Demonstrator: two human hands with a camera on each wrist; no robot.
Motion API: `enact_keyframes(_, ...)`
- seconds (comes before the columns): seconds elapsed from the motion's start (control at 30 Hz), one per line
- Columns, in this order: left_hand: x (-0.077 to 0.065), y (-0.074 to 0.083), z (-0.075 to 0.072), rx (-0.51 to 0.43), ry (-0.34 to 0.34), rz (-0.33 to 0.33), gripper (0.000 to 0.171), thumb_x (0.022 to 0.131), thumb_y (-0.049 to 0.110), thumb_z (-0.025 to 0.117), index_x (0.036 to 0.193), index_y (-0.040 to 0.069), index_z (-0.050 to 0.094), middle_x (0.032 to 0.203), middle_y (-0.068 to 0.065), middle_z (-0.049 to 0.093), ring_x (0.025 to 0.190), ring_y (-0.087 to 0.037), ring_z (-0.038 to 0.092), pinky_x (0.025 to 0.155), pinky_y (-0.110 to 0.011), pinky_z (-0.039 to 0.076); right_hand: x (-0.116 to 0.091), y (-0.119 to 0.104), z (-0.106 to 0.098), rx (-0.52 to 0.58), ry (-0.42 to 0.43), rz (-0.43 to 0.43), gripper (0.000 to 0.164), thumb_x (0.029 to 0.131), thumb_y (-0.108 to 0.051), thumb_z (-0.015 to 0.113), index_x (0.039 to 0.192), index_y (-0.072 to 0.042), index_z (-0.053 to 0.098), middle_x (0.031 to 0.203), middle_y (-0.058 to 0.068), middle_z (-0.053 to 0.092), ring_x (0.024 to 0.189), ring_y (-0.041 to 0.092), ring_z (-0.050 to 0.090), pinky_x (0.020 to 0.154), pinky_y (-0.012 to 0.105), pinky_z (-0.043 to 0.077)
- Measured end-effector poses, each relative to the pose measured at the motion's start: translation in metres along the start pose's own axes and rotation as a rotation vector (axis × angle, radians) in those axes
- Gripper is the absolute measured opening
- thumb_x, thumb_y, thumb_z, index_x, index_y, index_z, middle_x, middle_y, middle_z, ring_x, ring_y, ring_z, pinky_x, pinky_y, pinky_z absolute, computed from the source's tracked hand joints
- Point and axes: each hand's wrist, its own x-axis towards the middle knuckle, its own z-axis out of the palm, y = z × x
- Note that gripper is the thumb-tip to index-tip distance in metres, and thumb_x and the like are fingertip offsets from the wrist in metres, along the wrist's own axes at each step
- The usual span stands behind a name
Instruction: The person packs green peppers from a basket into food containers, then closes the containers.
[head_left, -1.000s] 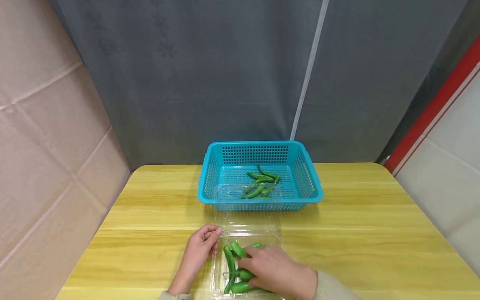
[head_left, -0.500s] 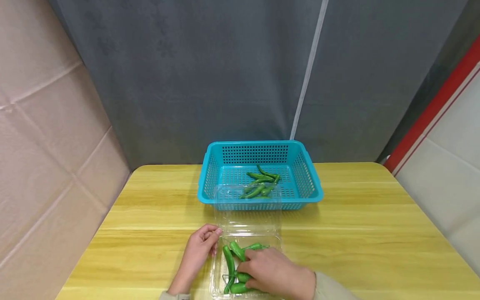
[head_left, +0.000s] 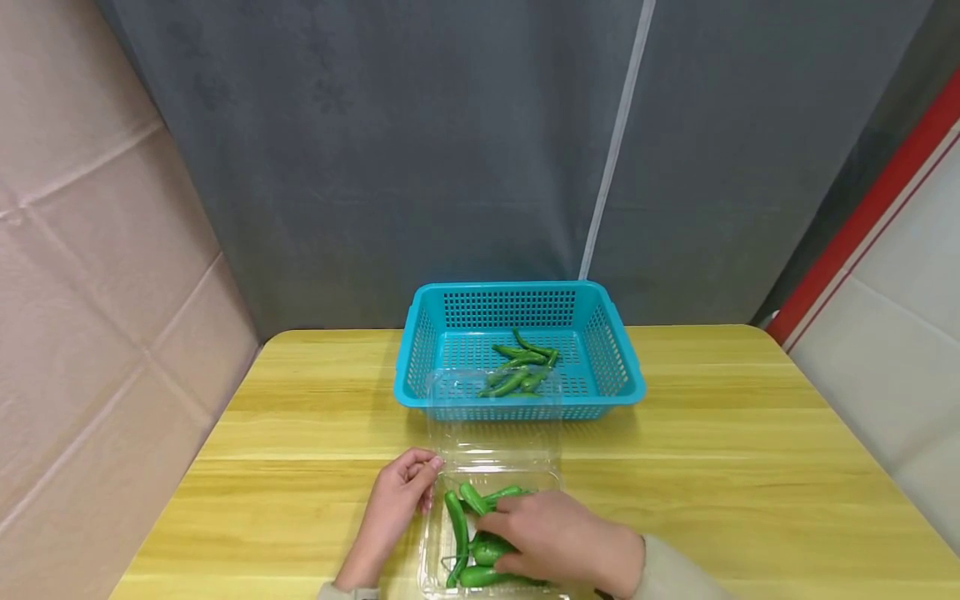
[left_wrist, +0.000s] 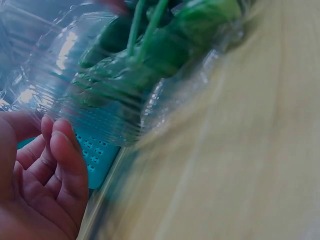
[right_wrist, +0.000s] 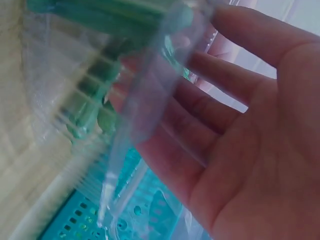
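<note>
With curled fingers of the left hand, pinching the left rim of the clear container, probably to steady it. Touching green peppers inside the container with the right hand, fingers loosely spread, likely to fit among them; gripping none plainly. Can see, behind the container on the bench, a blue basket of other peppers, partly screened by the open lid.

Clear lid apparently blocks basket.
</note>
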Motion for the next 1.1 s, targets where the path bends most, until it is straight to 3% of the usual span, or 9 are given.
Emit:
enact_keyframes(0.23,0.001,0.003,-0.001,-0.008,-0.017,-0.026,0.027,0.084,0.027,0.062,0.096,0.003,0.06,0.06,-0.008,0.051,0.046,-0.014,0.047,0.042,-0.026,0.045,-0.003,0.006,-0.013,0.042,0.023,0.021,0.057,0.079,-0.043,0.064,0.128,-0.021,0.046,0.088,-0.011,0.057,0.065,0.0,0.051,0.057,0.021,0.047)
enact_keyframes(0.43,0.002,0.005,-0.002,-0.016,-0.033,-0.045,0.024,0.086,0.021,0.06,0.098,0.0,0.059,0.062,-0.009,0.051,0.047,-0.014,0.047,0.042,-0.025,0.044,-0.006,0.01,-0.033,0.08,0.092,0.044,0.063,0.082,-0.037,0.063,0.136,-0.021,0.035,0.105,-0.003,0.059,0.081,0.008,0.058,0.066,0.026,0.05)
enact_keyframes(0.53,0.001,0.005,-0.002,-0.008,-0.023,-0.04,0.028,0.085,0.026,0.061,0.098,0.002,0.059,0.061,-0.008,0.052,0.048,-0.014,0.047,0.042,-0.025,0.044,-0.006,0.014,-0.044,0.059,0.159,0.058,0.063,0.081,-0.036,0.064,0.135,-0.02,0.037,0.102,-0.004,0.058,0.08,0.008,0.057,0.064,0.025,0.05)
enact_keyframes(0.73,0.0,0.001,-0.001,0.006,-0.007,-0.016,0.033,0.081,0.035,0.063,0.095,0.006,0.06,0.062,-0.007,0.053,0.048,-0.013,0.048,0.042,-0.026,0.045,-0.007,0.026,-0.07,-0.013,0.286,0.098,0.06,0.081,-0.036,0.064,0.134,-0.021,0.039,0.116,-0.005,0.053,0.098,0.011,0.055,0.072,0.029,0.051)
enact_keyframes(0.9,0.0,-0.001,0.0,0.01,-0.012,-0.01,0.031,0.081,0.036,0.063,0.095,0.008,0.06,0.061,-0.007,0.052,0.047,-0.013,0.047,0.042,-0.026,0.045,-0.007,0.037,-0.093,-0.049,0.4,0.082,0.059,0.08,-0.031,0.066,0.132,-0.02,0.041,0.122,-0.003,0.049,0.104,0.011,0.052,0.072,0.027,0.051)
enact_keyframes(1.1,0.001,-0.001,0.0,0.012,-0.004,-0.011,0.027,0.081,0.035,0.063,0.092,0.01,0.061,0.06,-0.007,0.051,0.046,-0.013,0.046,0.041,-0.026,0.044,0.001,0.062,-0.116,-0.063,0.448,0.118,0.055,0.082,-0.034,0.065,0.13,-0.017,0.044,0.125,0.001,0.049,0.11,0.016,0.049,0.082,0.031,0.048)
